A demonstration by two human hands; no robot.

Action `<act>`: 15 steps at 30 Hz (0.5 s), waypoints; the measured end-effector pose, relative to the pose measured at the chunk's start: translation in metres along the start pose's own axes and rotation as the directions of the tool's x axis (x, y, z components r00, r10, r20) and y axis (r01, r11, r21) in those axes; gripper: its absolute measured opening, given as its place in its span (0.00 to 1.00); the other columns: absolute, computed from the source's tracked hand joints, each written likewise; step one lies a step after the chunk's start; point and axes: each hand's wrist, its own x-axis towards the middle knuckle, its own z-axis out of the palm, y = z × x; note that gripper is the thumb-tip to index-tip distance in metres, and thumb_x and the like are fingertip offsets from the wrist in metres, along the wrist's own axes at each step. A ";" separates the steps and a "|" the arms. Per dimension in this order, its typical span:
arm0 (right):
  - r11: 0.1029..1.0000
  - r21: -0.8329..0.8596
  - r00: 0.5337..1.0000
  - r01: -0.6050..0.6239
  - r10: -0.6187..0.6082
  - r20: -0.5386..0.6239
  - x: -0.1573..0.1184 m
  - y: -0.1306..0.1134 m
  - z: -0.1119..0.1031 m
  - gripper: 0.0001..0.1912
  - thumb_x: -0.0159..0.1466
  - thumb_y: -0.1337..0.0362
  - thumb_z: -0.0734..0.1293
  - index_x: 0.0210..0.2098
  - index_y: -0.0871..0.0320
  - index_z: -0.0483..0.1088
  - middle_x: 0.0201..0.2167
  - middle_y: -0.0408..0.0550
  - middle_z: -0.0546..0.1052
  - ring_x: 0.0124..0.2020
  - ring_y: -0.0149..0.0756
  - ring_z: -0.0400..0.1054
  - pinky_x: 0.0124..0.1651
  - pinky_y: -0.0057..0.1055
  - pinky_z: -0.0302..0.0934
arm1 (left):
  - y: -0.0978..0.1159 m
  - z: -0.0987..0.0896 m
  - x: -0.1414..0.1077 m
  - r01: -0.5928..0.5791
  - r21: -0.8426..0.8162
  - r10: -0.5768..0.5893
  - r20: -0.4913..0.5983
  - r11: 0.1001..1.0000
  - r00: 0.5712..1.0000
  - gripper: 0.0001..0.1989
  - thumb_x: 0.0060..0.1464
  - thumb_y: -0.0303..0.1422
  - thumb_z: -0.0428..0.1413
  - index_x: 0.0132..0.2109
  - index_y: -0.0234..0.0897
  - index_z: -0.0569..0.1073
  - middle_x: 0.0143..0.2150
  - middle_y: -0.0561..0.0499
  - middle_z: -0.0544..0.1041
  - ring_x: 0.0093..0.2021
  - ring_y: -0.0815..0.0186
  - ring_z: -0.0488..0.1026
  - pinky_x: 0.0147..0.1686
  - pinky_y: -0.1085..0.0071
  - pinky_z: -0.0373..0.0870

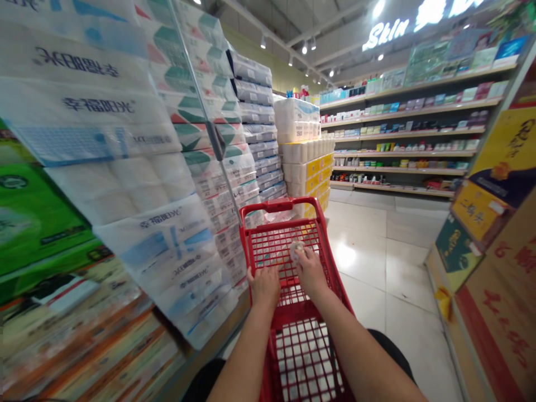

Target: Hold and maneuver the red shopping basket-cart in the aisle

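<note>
A red plastic shopping basket [298, 312] with grid walls is directly in front of me, its handle bar [280, 206] at the far end. My left hand [265, 286] lies at the basket's left side, its fingers bent over the edge and lattice. In my right hand [310, 272] is a crumpled whitish cloth or tissue [297, 251], pinched between the fingers and held against or just over the upper grid. I cannot tell which of the two materials it is. The right fingertips are partly hidden by it.
Stacked packs of tissue rolls [138, 184] rise close on the left, behind a thin metal pole [218, 139]. Cardboard boxes [502, 290] stand on the right. Shelves of small goods [410, 134] line the back, beyond a tiled floor [368, 262].
</note>
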 end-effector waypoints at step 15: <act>0.974 0.193 0.982 0.120 -0.145 0.121 0.001 -0.003 -0.006 0.20 0.59 0.76 0.62 0.47 0.52 0.73 0.47 0.47 0.72 0.47 0.37 0.64 0.51 0.33 0.60 | 0.001 -0.014 -0.002 -0.002 0.075 0.003 -0.010 0.997 1.000 0.26 0.65 0.38 0.36 0.41 0.38 0.79 0.39 0.44 0.80 0.41 0.58 0.74 0.62 0.45 0.44</act>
